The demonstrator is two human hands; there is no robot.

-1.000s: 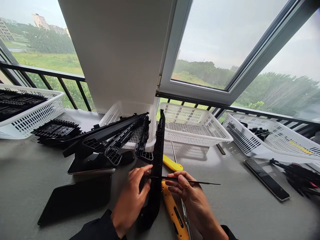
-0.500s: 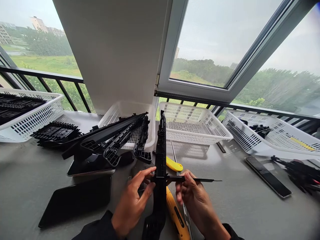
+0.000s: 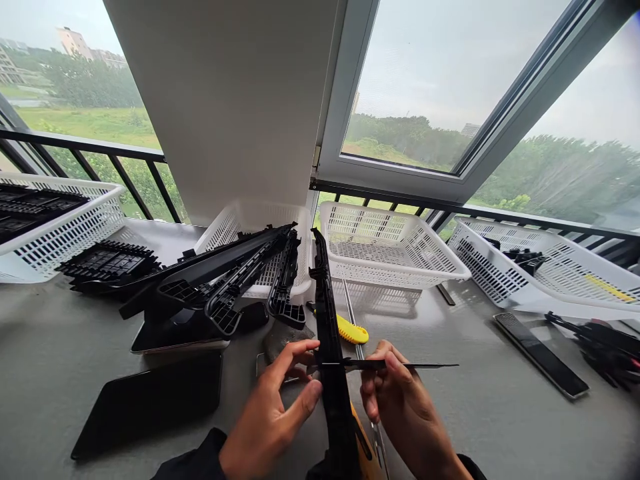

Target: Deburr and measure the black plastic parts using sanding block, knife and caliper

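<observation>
My left hand (image 3: 273, 413) grips a long black plastic frame piece (image 3: 327, 320) that stands on edge and runs away from me. My right hand (image 3: 405, 407) pinches a thin black blade-like tool (image 3: 410, 365), held level with its tip against the frame's right side. Both hands meet at the frame's near half. A yellow utility knife (image 3: 353, 330) lies on the grey table just behind the hands, and a second orange-yellow knife (image 3: 361, 443) lies under the frame.
Several white plastic baskets (image 3: 390, 257) stand along the window rail; one (image 3: 250, 267) holds long black frame parts. Black flat panels (image 3: 150, 400) lie at the left, a black strip (image 3: 543, 357) and dark parts (image 3: 605, 343) at the right. A metal rod (image 3: 350, 313) lies mid-table.
The frame piece's near end has swung to the right, toward my body, and it now tilts more. Both hands have shifted slightly right with it; the thin tool stays against the frame.
</observation>
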